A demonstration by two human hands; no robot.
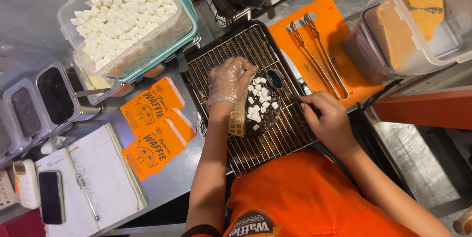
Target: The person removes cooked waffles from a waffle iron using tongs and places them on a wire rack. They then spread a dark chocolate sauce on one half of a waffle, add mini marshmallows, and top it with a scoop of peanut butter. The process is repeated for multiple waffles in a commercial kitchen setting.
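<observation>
Your gloved left hand holds the waffle on the wire rack; your right hand grips a spoon above it.

place: waffle shop kitchen | cues: steel worktop, topping tubs, wire rack, orange paper sleeves, tongs

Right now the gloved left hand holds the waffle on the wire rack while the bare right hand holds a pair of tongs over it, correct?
Not quite. In the head view the right hand holds a spoon, not tongs; the tongs lie on the orange board. The gloved left hand does hold the waffle on the wire rack.
</observation>
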